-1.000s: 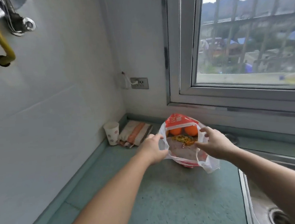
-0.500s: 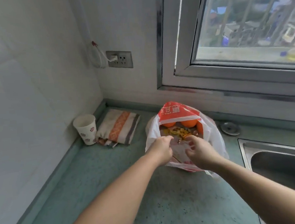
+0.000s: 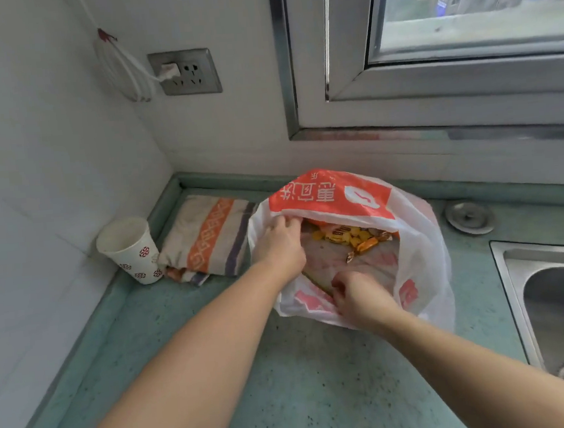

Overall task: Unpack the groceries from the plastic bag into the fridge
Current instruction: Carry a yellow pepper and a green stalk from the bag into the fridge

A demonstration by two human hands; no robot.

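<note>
A white plastic bag with orange print (image 3: 421, 246) lies on the green counter (image 3: 287, 382) below the window. Its mouth faces me and shows yellow and orange wrapped sweets (image 3: 350, 237) on a pale packet (image 3: 362, 261). My left hand (image 3: 281, 242) holds the bag's upper left rim with fingers curled over it. My right hand (image 3: 361, 297) grips the bag's near lower rim. The fridge is out of sight.
A paper cup (image 3: 130, 249) and a folded striped cloth (image 3: 208, 238) sit in the left corner. A steel sink (image 3: 558, 310) lies at the right, with a round metal cap (image 3: 470, 217) behind it. A wall socket (image 3: 185, 72) with a plugged white cable is above.
The view has closed in and tilted down on the bag. My left hand moved up to the bag's upper rim and my right hand down to the near rim, spreading the mouth wider. The oranges are now hidden.
</note>
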